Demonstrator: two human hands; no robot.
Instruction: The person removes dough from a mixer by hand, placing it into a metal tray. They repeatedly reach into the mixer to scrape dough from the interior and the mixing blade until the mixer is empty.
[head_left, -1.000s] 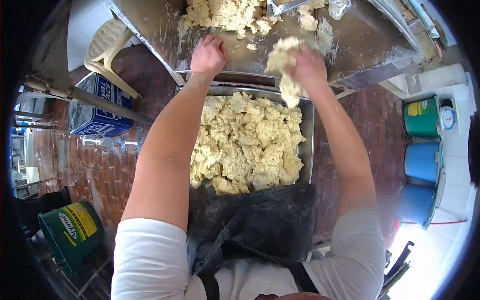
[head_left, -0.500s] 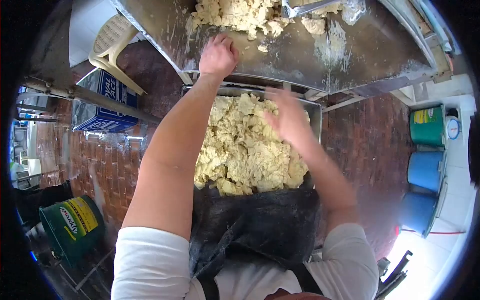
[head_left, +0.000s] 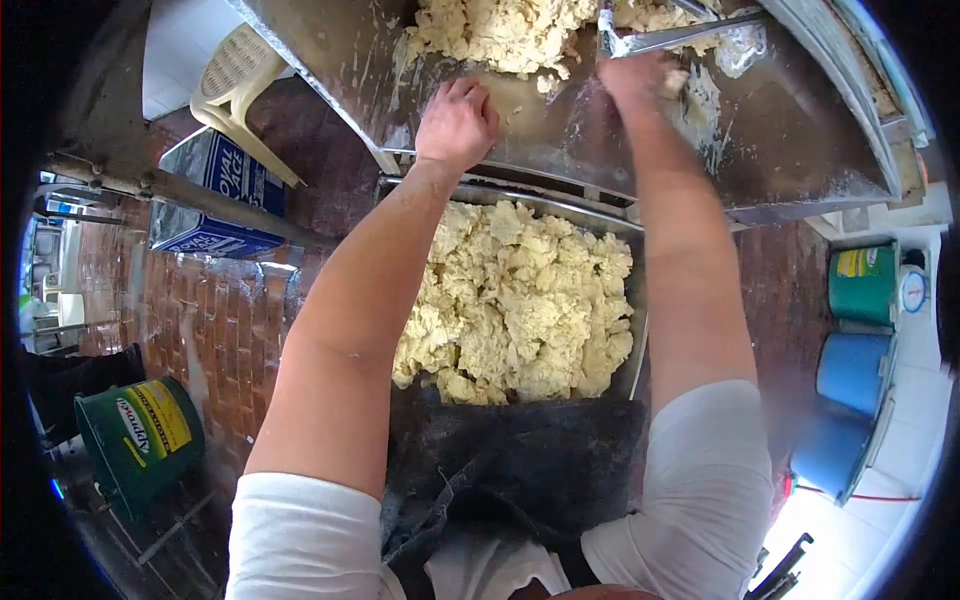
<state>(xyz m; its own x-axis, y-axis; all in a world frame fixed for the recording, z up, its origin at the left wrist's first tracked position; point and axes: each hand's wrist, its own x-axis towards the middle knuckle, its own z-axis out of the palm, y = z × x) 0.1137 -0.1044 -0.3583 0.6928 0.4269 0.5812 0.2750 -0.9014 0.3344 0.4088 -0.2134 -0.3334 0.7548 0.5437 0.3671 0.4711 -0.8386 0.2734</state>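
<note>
Clumpy pale dough [head_left: 525,300] fills a metal tray [head_left: 590,212] in front of my body. More dough [head_left: 500,35] lies on the metal work surface [head_left: 560,150] beyond it. My left hand [head_left: 458,122] rests near the surface's front edge with its fingers curled; what they hold, if anything, is hidden. Farther right, my right hand [head_left: 638,82] reaches over the surface, beside a metal bar [head_left: 690,35] and a small dough piece [head_left: 674,80]. Motion blurs its fingers, and their grip cannot be made out.
A pale plastic chair [head_left: 238,75] and a blue box [head_left: 235,190] stand at the left. Below them is a green bucket [head_left: 130,450]. On the right are another green bucket [head_left: 862,285] and blue containers [head_left: 852,370]. A dark apron [head_left: 520,455] overlaps the tray's near side.
My right hand has moved from above the tray forward onto the work surface, near the metal bar. My left hand remains near the front edge. The view has shifted slightly.
</note>
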